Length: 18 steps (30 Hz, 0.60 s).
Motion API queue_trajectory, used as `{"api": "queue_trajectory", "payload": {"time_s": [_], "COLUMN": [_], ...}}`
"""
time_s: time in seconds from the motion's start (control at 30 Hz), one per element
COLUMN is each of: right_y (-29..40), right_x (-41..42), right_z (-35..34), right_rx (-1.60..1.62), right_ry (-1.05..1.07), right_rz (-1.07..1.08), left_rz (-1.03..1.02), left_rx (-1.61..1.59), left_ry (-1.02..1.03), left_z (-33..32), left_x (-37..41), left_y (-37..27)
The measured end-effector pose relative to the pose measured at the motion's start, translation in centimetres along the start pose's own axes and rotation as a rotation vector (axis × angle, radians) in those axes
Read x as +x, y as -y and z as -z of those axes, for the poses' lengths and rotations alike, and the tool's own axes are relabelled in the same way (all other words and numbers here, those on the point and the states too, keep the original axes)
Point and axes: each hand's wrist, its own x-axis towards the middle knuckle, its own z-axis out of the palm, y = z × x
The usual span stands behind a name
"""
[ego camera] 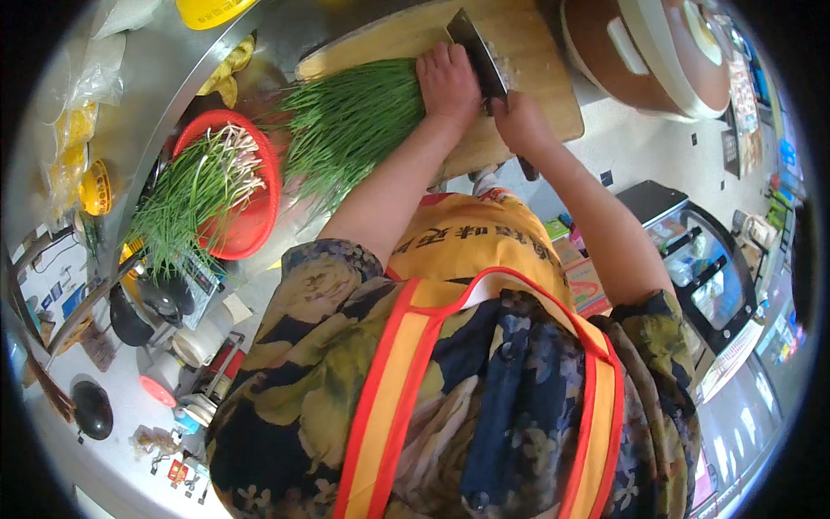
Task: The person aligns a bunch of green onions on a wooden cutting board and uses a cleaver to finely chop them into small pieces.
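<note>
A thick bundle of long green chives or thin scallions (356, 120) lies across a wooden cutting board (548, 78), its leaves hanging past the left edge. My left hand (450, 84) grips and presses the right end of the bundle, close to the blade. In my right hand (524, 126) is the handle of a cleaver (478, 52), whose broad blade stands on the board just right of my left fingers. Small pale cut pieces (509, 68) lie on the far side of the blade. The ends of the stalks are hidden under my left hand.
Left of the bundle, a red plastic basket (273, 175) holds more green stalks with white ends (243, 159). Yellow pieces (230, 71) lie beyond it. A large brown-and-white container (642, 58) stands right of the board. A glass-fronted case (707, 272) is farther right.
</note>
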Motion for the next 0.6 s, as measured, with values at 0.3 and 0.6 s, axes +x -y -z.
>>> {"api": "queue_trajectory", "payload": {"time_s": [0.3,0.6], "right_y": [0.0,1.6], "right_x": [-0.6,-2.2], "right_z": [-1.1,3.9], "right_rx": [-0.048,-0.173], "right_ry": [-0.109,0.054], "right_rz": [0.073,0.088], "left_rz": [-0.042,-0.045], "left_rx": [0.046,-0.051], "left_ry": [0.031,-0.103], "left_z": [2.5,1.7], "left_x": [-0.2,-0.8], "left_y": [1.2,1.6]}}
